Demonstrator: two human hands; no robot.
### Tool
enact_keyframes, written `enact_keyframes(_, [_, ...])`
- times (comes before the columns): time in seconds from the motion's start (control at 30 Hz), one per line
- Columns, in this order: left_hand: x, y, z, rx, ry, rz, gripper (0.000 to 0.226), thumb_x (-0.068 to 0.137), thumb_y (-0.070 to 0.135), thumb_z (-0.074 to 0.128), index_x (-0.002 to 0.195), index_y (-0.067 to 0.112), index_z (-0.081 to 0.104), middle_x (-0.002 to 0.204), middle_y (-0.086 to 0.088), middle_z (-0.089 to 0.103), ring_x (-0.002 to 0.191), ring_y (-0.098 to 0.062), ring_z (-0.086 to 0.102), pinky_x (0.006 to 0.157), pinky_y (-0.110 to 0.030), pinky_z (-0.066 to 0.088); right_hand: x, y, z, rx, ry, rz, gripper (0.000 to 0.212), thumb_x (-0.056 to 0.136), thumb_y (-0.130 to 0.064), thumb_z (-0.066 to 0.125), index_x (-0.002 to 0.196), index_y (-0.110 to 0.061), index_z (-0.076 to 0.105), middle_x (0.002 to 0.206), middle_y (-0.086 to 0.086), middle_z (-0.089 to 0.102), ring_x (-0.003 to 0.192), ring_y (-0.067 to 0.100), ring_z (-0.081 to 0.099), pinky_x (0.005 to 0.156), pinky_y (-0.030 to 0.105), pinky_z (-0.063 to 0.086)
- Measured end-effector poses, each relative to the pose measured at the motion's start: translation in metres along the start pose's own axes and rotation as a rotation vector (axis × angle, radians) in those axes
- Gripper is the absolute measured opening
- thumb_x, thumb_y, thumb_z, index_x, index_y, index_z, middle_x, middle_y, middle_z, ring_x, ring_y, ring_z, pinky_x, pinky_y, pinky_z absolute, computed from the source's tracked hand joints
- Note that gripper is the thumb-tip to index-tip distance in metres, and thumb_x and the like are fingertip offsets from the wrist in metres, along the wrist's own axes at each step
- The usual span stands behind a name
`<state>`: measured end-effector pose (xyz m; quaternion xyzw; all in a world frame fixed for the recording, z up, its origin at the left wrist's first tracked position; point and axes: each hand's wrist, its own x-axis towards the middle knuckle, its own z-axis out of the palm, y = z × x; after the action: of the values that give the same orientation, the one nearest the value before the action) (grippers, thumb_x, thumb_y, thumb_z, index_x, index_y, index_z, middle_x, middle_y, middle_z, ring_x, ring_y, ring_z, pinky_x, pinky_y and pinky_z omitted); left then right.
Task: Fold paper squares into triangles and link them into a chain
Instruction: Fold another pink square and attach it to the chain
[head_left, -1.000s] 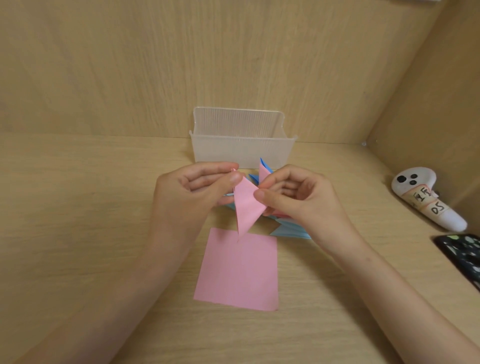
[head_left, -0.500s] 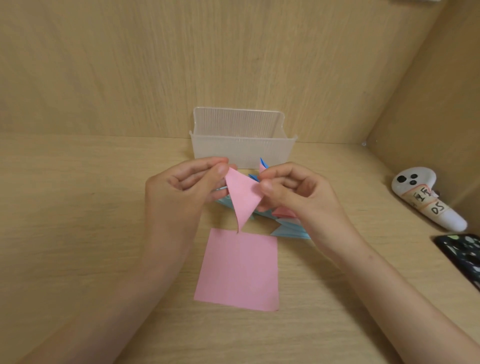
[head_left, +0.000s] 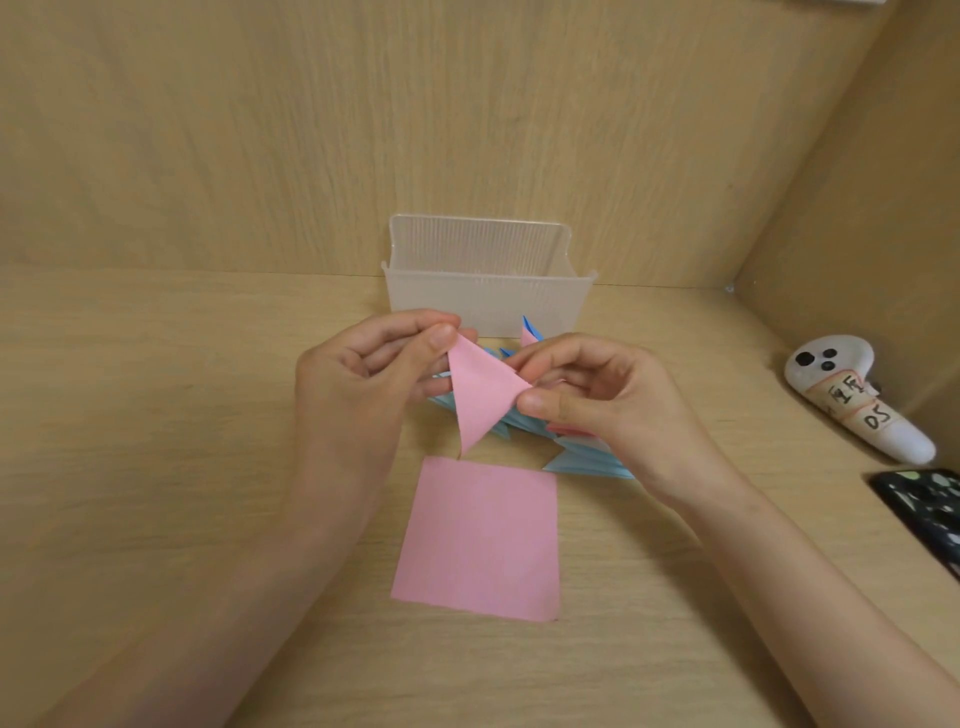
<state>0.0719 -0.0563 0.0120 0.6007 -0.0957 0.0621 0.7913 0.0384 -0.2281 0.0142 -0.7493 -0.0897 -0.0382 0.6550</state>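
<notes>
Pinching a folded pink triangle (head_left: 480, 397) by its corners, left hand (head_left: 358, 384) and right hand (head_left: 608, 395) have yet to link it onto the blue-and-pink chain (head_left: 587, 462); one pink square (head_left: 480, 538) waits unfolded

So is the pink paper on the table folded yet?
Spread, not folded: the pink paper square lies flat, four corners showing. The pink triangle above it is folded.

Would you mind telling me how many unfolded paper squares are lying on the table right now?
1. The pink square lies flat on the table, nearer the camera than the held pink triangle. Others could hide beneath the left hand, right hand or blue chain.
</notes>
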Motion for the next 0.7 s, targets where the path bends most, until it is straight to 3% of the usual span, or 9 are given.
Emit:
enact_keyframes(0.2, [-0.0004, 0.0003, -0.0003, 0.018, -0.023, 0.006, 0.011, 0.083, 0.0, 0.064, 0.081, 0.009, 0.068, 0.073, -0.001, 0.075, 0.069, -0.013, 0.072, 0.057, -0.017, 0.053, 0.0003, 0.0007, -0.0029, -0.065, 0.006, -0.001, 0.015, 0.074, -0.001, 0.072, 0.077, -0.015, 0.07, 0.088, -0.004, 0.073, 0.079, 0.007, 0.064, 0.064, 0.02, 0.048])
enact_keyframes(0.37, [0.002, -0.0013, -0.0013, 0.054, -0.013, -0.004, 0.012, 0.083, 0.002, 0.065, 0.079, 0.013, 0.07, 0.075, -0.002, 0.075, 0.068, -0.012, 0.071, 0.057, -0.018, 0.053, -0.0006, 0.0009, -0.0037, -0.059, -0.037, -0.003, 0.018, 0.074, 0.008, 0.071, 0.079, -0.01, 0.069, 0.074, -0.002, 0.072, 0.071, 0.006, 0.066, 0.066, 0.013, 0.048])
enact_keyframes(0.6, [0.0021, -0.0019, -0.0005, 0.131, -0.013, 0.013, 0.013, 0.081, 0.003, 0.067, 0.077, 0.015, 0.07, 0.073, 0.002, 0.075, 0.065, -0.008, 0.07, 0.056, -0.015, 0.051, -0.0006, 0.0028, -0.004, -0.129, -0.009, 0.043, 0.01, 0.076, 0.002, 0.071, 0.076, -0.008, 0.07, 0.078, 0.011, 0.073, 0.073, 0.013, 0.067, 0.069, 0.015, 0.05])
enact_keyframes(0.7, [0.0028, -0.0015, -0.001, 0.107, 0.031, 0.03, 0.012, 0.082, 0.004, 0.067, 0.078, 0.014, 0.07, 0.077, -0.001, 0.075, 0.067, -0.01, 0.071, 0.058, -0.016, 0.052, -0.0006, 0.001, -0.0017, -0.017, -0.004, 0.042, 0.012, 0.074, 0.001, 0.072, 0.081, -0.008, 0.066, 0.074, 0.004, 0.072, 0.071, 0.013, 0.068, 0.067, 0.015, 0.05])
